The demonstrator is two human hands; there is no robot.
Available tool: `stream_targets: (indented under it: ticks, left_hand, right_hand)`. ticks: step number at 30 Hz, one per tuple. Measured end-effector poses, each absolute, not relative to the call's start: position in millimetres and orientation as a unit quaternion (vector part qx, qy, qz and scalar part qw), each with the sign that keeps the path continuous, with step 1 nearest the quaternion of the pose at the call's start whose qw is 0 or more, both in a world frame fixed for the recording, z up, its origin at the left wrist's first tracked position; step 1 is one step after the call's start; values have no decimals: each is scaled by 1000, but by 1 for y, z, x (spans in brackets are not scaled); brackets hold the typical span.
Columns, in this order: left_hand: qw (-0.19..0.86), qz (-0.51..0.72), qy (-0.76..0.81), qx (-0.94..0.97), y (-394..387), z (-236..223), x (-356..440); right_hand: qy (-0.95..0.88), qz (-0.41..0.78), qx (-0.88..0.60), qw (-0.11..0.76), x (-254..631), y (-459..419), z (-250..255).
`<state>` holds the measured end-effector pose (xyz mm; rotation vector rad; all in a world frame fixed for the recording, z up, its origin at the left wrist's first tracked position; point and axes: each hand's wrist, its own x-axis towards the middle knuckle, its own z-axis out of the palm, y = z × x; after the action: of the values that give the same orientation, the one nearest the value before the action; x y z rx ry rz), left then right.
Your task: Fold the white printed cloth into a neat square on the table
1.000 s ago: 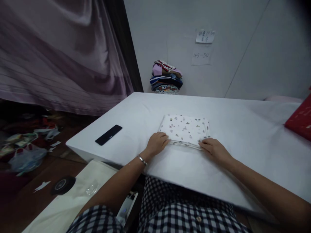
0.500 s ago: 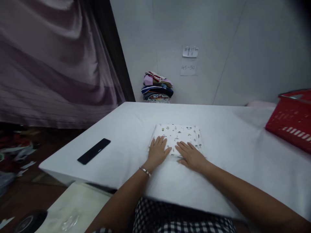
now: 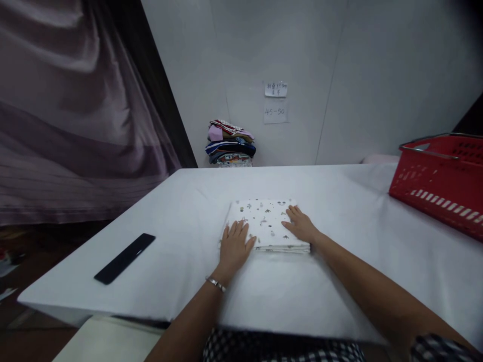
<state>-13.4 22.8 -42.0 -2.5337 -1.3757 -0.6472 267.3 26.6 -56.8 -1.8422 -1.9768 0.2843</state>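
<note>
A folded white cloth [image 3: 266, 226] with small printed motifs lies flat on the white-covered table [image 3: 181, 201], its stacked layers showing along the near edge. My left hand [image 3: 234, 245] rests palm down on its near left corner, fingers stretched forward and thumb apart. On the right side of the cloth lies my right hand [image 3: 301, 224], also flat, with fingers spread across the top. Neither hand grips anything. A metal bracelet [image 3: 216, 283] circles my left wrist.
A black phone [image 3: 124, 258] lies on the table at the left. At the right stands a red plastic basket [image 3: 433, 183]. Behind the far edge rises a stack of folded clothes [image 3: 231, 146]. A pinkish curtain [image 3: 75, 110] hangs at the left, and paper signs [image 3: 275, 110] are on the wall.
My right hand has slid outward and away from me to the cloth's right side. My left hand stays at the near left corner. The camera view has turned slightly to the right.
</note>
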Motion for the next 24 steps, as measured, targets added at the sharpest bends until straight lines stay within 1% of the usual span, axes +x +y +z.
stream_targets:
  ticks: [2,4,7,9,14,18,21,24]
  left_hand:
    - [91,-218,-465,-853,22,-42,-13]
    - [81,-222,-467,-852,22,-42,-13]
    - [55,-245,-474,-844,21,-41,-14]
    - [44,-271,-488,-828,21,-38,-17]
    - [19,-333,-599,-728,28,-35,-32]
    - [-53,-280,-670,-686,32,-32,-39]
    - [-62,-239,-689,-682,29,-29,-38]
    - [-73,-236,-680,-690,29,-29,-37]
  right_hand:
    - [-709,123,-654,235,268,27,-64]
    - [-685,163,-653,279,271,28,-65]
    - [-599,220,-681,359,281,34,-63]
    - [-553,231,-703,384,289,43,-60]
    - [-532,256,-715,375,303,75,-54]
    - [-558,280,-697,353,308,98,-46]
    - [-578,295,-681,338,313,106,-43]
    - [-589,300,-671,335,316,106,-41]
